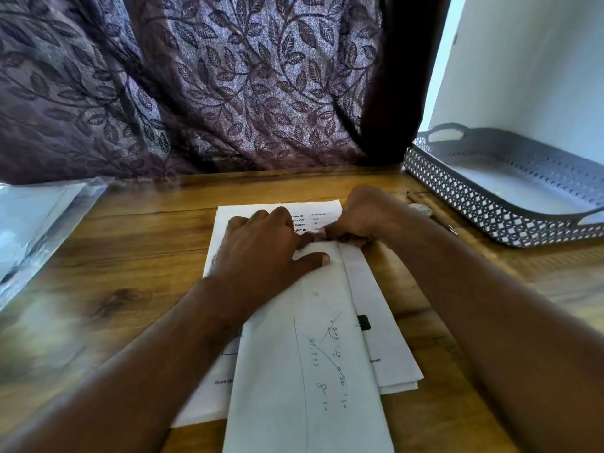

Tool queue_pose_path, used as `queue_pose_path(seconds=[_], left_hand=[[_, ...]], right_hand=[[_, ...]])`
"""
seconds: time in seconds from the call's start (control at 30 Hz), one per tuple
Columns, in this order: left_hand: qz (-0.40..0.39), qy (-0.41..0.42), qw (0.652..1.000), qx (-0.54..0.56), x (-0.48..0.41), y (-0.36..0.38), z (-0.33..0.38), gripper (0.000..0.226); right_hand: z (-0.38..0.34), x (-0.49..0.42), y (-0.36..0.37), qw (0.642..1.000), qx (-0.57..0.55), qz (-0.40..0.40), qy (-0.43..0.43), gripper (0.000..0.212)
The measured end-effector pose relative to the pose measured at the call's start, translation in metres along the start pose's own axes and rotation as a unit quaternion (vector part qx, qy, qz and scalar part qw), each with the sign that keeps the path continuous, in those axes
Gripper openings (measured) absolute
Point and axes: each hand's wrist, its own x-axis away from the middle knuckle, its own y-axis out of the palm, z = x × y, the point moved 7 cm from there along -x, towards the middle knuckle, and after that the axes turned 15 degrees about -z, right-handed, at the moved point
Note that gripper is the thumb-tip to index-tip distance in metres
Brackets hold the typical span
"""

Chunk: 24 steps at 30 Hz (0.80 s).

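The left hand (264,243) lies flat on the upper end of the folded sheet (310,338). Its fingers (277,215) are nearly straight and a little spread, and they press down; the thumb also rests on the paper. The right hand (359,214) is just beside it, with curled fingers that pinch the top edge of the same sheet. Both forearms come in from the near side.

The folded sheet carries handwritten numbers and lies on top of some printed pages (281,210) in the middle of a wooden worktop (130,256). At the right stands a grey perforated tray (474,204) with handles, and a pencil (431,212) lies near it. At the left edge lies a clear plastic sleeve (39,223). Behind the worktop hangs a purple curtain (228,93) with a leaf pattern, next to a white wall (539,76).
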Motion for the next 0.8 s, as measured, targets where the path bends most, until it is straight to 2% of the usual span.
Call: queue_pose_path(seconds=[0.13, 0.33, 0.5, 0.57, 0.67, 0.8], left_hand=[[0.014, 0.008, 1.000, -0.020, 0.002, -0.003, 0.003, 0.061], [0.013, 0.051, 0.998, -0.016, 0.000, -0.007, 0.012, 0.051], [0.017, 0.084, 0.994, 0.073, -0.002, -0.003, 0.007, 0.046], [0.019, 0.084, 0.991, 0.100, -0.005, 0.000, 0.004, 0.048], [0.004, 0.080, 0.992, 0.094, -0.010, 0.007, 0.002, 0.056], [-0.013, 0.065, 0.997, 0.044, -0.012, 0.009, 0.006, 0.061]], right_hand=[[0.005, -0.004, -0.001, 1.000, -0.018, -0.001, 0.010, 0.046], [0.012, -0.006, -0.002, 0.995, -0.095, -0.017, 0.015, 0.027], [0.016, -0.006, -0.003, 0.994, -0.110, -0.011, 0.009, 0.014], [0.016, -0.007, -0.003, 0.992, -0.123, -0.012, -0.005, 0.020], [0.012, -0.008, -0.001, 0.997, -0.077, -0.015, -0.017, 0.044], [0.007, -0.009, -0.001, 1.000, 0.020, 0.021, -0.004, 0.048]])
